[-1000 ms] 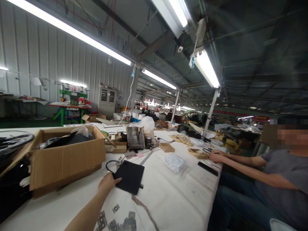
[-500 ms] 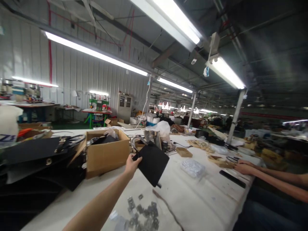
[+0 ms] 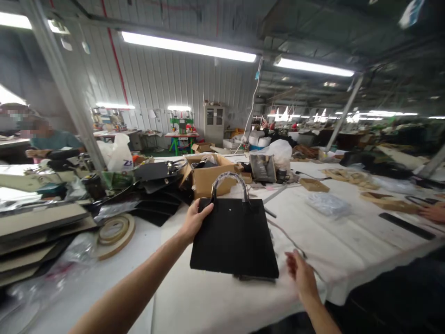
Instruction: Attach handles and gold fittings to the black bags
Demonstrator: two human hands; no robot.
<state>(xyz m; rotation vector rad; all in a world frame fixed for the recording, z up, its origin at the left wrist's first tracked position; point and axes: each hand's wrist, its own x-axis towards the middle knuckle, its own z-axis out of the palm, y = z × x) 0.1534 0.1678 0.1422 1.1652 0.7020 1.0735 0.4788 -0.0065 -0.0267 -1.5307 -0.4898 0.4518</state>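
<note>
A black handbag panel [image 3: 236, 241], with a curved handle [image 3: 231, 176] wrapped in clear film, is held up in front of me. My left hand [image 3: 194, 220] is closed on its upper left corner, thumb on the near face. A small pale dot shows between the handle's ends. To the right of the panel, apart from it, my right hand [image 3: 301, 276] hovers over the white table [image 3: 215, 301]. Its fingers are loosely curled and somewhat blurred; I see nothing in them. A thin brown cord [image 3: 287, 236] runs along the table beside that hand. The panel covers part of the tabletop.
Behind the panel stands a cardboard box [image 3: 208, 181]. At left are tape rolls [image 3: 116, 232], stacked boards [image 3: 38, 232] and black bag pieces [image 3: 156, 204]. A clear plastic packet [image 3: 328, 204] and a black strip [image 3: 406, 226] lie right, near another person's hand [image 3: 433, 212].
My view has turned left. The panel is now upright and squarely facing me, its wrapped handle on top, still in my left hand. My right hand has come into view.
</note>
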